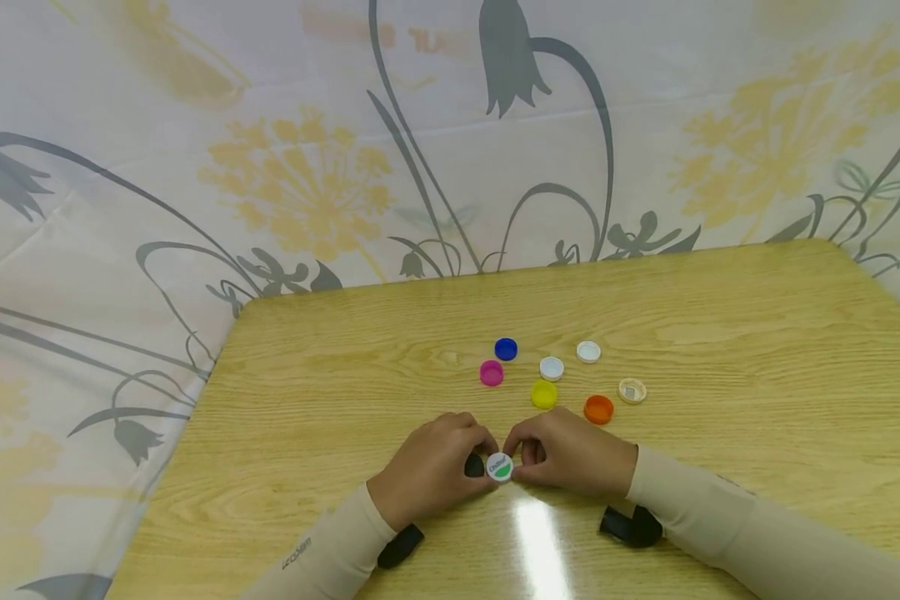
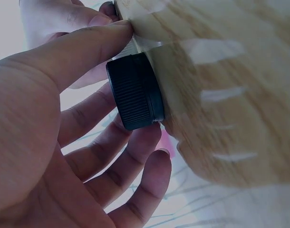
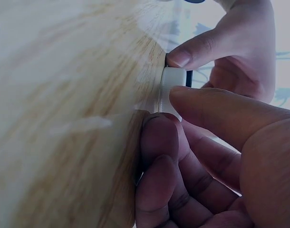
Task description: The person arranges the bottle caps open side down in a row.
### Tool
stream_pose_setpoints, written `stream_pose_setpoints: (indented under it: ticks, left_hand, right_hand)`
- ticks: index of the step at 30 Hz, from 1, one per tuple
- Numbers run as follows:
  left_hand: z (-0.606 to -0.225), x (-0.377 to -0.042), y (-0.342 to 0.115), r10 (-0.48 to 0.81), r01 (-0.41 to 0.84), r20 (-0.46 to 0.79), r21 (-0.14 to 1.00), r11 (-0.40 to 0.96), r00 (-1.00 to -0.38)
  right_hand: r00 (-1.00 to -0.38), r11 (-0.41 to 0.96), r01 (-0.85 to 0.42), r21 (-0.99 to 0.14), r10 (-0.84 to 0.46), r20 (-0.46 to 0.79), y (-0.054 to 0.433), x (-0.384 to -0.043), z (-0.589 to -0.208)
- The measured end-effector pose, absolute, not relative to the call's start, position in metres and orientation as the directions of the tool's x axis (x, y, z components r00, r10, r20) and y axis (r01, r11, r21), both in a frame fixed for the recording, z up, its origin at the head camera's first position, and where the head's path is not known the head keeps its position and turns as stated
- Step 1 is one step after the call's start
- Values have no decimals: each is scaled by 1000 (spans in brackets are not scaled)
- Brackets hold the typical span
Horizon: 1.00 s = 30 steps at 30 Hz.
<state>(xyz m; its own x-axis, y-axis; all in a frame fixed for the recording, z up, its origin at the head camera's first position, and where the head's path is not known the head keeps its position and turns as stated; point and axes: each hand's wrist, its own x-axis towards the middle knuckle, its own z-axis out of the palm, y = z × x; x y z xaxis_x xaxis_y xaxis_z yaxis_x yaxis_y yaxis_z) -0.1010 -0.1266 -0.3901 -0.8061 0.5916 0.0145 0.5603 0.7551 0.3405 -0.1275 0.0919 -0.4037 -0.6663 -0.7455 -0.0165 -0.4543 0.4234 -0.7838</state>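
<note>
A white bottle cap [image 1: 499, 467] with dark lettering and a green patch lies on the table between both hands. My left hand [image 1: 437, 467] holds its left side, thumb at the near edge and index finger at the far edge. My right hand [image 1: 570, 454] pinches the same cap from the right; in the right wrist view its thumb and index finger meet the white cap's side [image 3: 172, 78]. A ribbed black bottle cap [image 2: 135, 91] sits within the curve of the left hand, against the white one. The left hand's other fingers spread behind the black cap.
Beyond the hands lie a blue cap [image 1: 506, 349], a pink cap [image 1: 492, 373], a yellow cap [image 1: 544, 395], an orange cap [image 1: 598, 409], a cream cap [image 1: 632, 391] and two white caps [image 1: 551, 368]. A flower-printed cloth [image 1: 450, 150] hangs behind the wooden table [image 1: 330, 358].
</note>
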Motion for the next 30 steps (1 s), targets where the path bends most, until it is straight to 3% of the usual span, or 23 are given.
stream_pose_setpoints:
  ticks: [22, 30]
  left_hand:
    - [-385, -103, -132, 616, 575, -29, 325, 751, -788]
    - [-374, -121, -139, 552, 517, -2, 346, 783, -834]
  right_hand:
    - [-645, 408, -449, -795, -764, -27, 95, -131, -401]
    - [-710, 489, -533, -690, -703, 50, 98, -149, -389]
